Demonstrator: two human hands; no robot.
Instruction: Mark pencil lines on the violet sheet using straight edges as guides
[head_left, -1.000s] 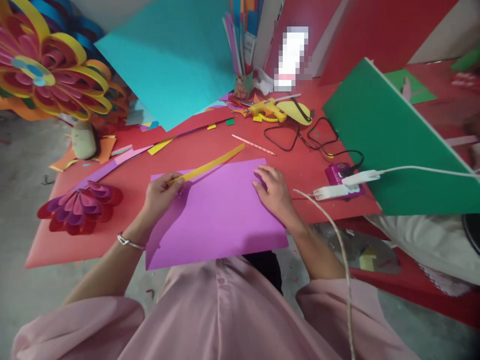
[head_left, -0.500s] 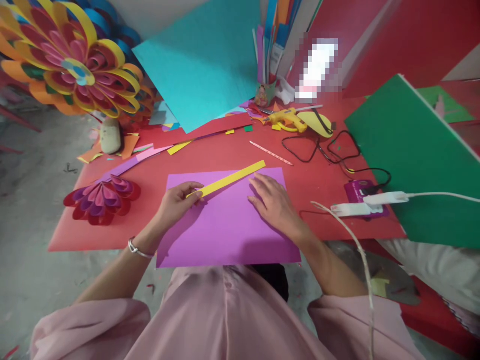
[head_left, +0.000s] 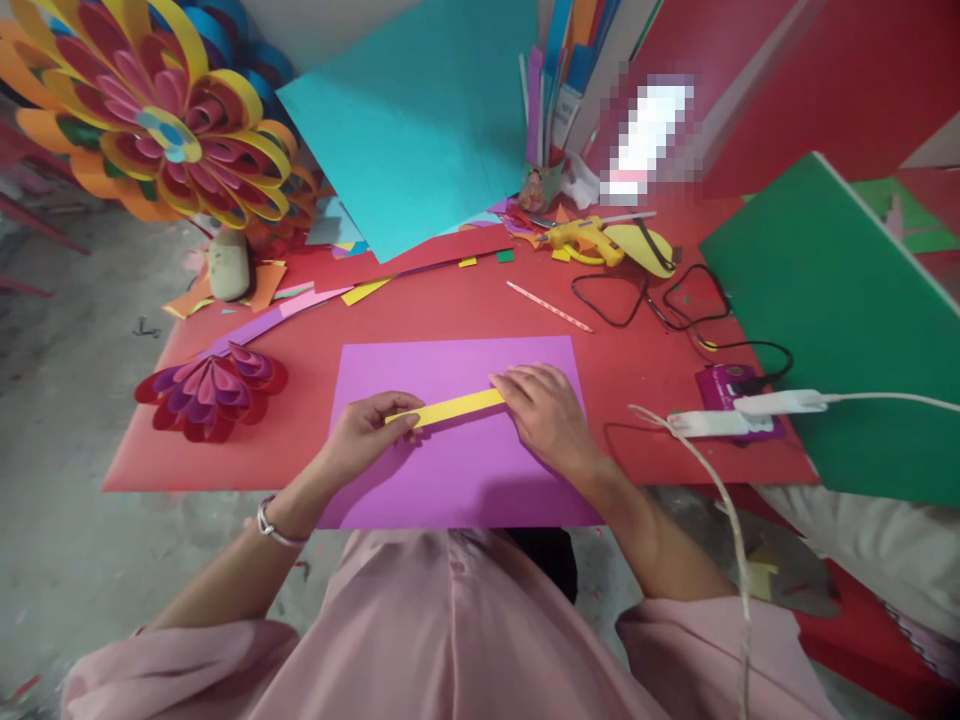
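Observation:
A yellow paper strip (head_left: pixel 459 408) is stretched between my two hands, over a purple sheet of paper (head_left: pixel 450 485) at the table's front edge. My left hand (head_left: pixel 371 430) pinches the strip's left end between thumb and fingers. At the other end, the fingers of my right hand (head_left: pixel 544 410) are closed over the strip and hide its tip. Left of the sheet lies a half flower of red, purple and pink paper loops (head_left: pixel 210 390). A pink patterned pencil-like stick (head_left: pixel 550 307) rests beyond the sheet.
On the red table (head_left: pixel 435 305), a yellow glue gun (head_left: pixel 585 240) lies at the back with its black cord. A power strip (head_left: pixel 739 405) with white plugs sits right, before a green board (head_left: pixel 840 330). Behind stand a turquoise sheet (head_left: pixel 420 120) and a large paper flower (head_left: pixel 165 130).
My right hand has closed on the strip's far end, where it was beside it before. The strip has come down nearer to me and lies less slanted.

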